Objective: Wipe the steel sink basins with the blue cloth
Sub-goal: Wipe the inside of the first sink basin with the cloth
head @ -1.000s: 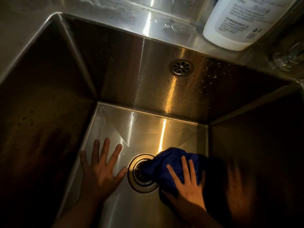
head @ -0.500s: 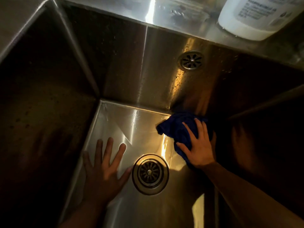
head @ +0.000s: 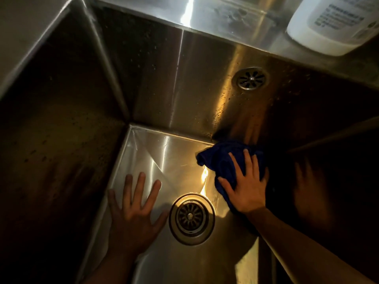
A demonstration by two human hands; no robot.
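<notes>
The right hand [head: 245,186], fingers spread flat, is pressing the cloth [head: 223,160] into the basin's [head: 155,152] far right corner, having come off the drain [head: 191,218]; the left hand [head: 133,212] is staying spread on the floor. The walls are probably waiting.

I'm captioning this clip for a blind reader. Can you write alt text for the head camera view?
A person's right hand presses a blue cloth onto the floor of a steel sink basin, in its far right corner. The left hand lies flat, fingers spread, left of the round drain. A white bottle stands on the ledge behind.
</notes>
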